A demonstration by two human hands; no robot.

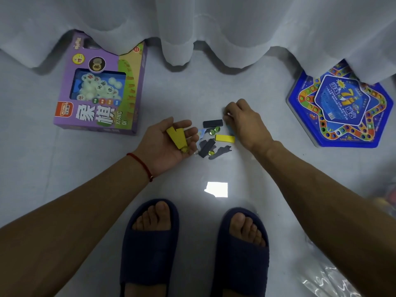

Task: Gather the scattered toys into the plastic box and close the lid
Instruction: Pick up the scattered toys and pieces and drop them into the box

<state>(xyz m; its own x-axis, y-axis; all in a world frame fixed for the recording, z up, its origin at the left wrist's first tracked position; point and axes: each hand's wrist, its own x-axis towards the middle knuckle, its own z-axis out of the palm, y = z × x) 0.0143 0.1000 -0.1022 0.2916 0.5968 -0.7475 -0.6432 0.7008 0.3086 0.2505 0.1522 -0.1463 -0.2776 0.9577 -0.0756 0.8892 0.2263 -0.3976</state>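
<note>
Toys point(211, 138) scattered on the floor point(192, 93).
Left hand point(169, 144), palm up, cups yellow blocks point(176, 136); right hand point(244, 121) pinches something small.

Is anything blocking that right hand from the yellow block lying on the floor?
Nothing visible does. The yellow block lies bare on the floor just beside the right hand, with only small marbles and dark pieces nearby, none on top.

A pale glossy floor point(192, 86) is reflecting a bright light patch point(216, 189); beyond this patch, white curtains point(214, 24) are hanging onto the floor.
</note>
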